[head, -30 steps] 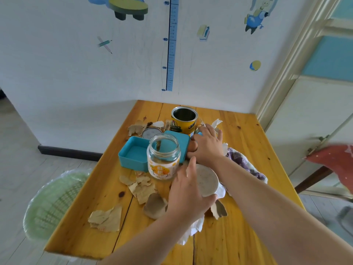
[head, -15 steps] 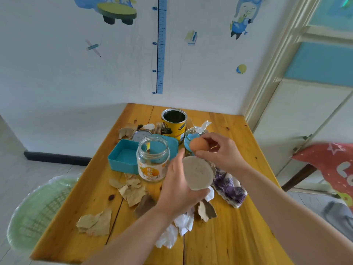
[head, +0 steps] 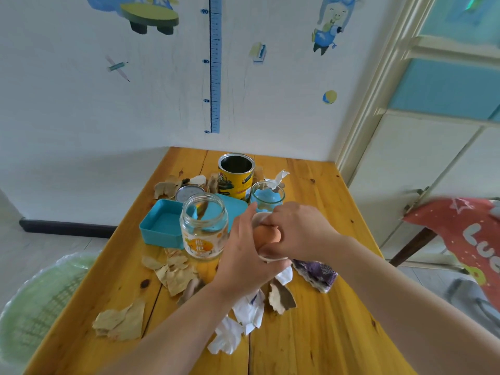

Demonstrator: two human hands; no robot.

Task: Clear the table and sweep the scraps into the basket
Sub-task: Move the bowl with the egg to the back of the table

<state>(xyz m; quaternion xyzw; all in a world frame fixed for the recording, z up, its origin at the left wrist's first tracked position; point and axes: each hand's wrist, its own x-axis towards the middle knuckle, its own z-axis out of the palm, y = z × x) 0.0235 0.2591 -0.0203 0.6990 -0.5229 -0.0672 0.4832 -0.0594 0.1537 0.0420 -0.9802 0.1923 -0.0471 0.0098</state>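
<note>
Over the middle of the wooden table (head: 324, 320), my left hand (head: 243, 261) grips a small pale bowl (head: 273, 257), mostly hidden by both hands. My right hand (head: 300, 231) holds a brown egg (head: 266, 235) at the bowl's mouth. Torn brown scraps (head: 176, 274) and another pile (head: 119, 320) lie on the table's left side. White paper bits (head: 243, 318) lie under my left wrist. The green basket (head: 29, 301) stands on the floor, left of the table.
A clear glass jar (head: 204, 228) stands just left of my hands, in front of a teal box (head: 162, 226). Behind are a yellow tin can (head: 236, 175), a small glass (head: 267, 196) and a round lid (head: 189, 192). A purple wrapper (head: 316, 274) lies right.
My right hand picked the egg off the table, lifted it, then brought it down to the bowl. My left hand raised the bowl off the table and tilted it toward the egg.
</note>
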